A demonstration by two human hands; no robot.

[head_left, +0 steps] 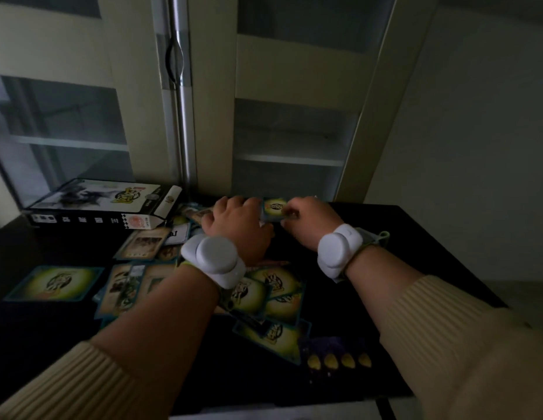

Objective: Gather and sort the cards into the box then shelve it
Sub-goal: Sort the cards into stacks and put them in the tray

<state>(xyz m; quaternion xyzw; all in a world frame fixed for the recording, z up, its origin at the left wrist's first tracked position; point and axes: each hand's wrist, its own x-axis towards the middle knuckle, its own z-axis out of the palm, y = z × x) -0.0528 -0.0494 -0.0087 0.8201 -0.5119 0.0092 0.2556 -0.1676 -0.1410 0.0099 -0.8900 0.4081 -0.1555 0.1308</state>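
Head view
Room: dim; a pale cabinet (pixel 294 71) with glass doors and bare shelves stands right behind a black desk (pixel 431 253).
Desk load: loose cards (pixel 276 298) lie scattered and overlapping over the left and middle of the desk, some face up, some face down, a few under the forearms.
Box: the box (pixel 97 204) lies flat at the far left corner of the desk, its end flap open toward the cards, well apart from the hands.
Small stack: a face-down stack (pixel 274 209) sits at the far edge of the desk, between the two hands.
Left hand: the left hand (pixel 237 225) has its fingers curled against the left edge of the stack; how firmly it grips I cannot tell.
Right hand: the right hand (pixel 306 222) pinches the right edge of the same stack, fingers bent over it.
Wrists: each wrist carries a white band (pixel 217 259).

Risk, stack: squeezed from both sides, thin cards may bow and spring out, likely if the edges are not squared first.
Risk, forearms: the sleeves hover over loose cards; a sideways sweep could drag some off the near edge.
Risk, sorting: mixed face-up and face-down cards could go into the box unsorted.
Risk, box: the open flap could catch the stack's leading edge and bend the cards.
Risk, light: the gloom makes card faces hard to read.
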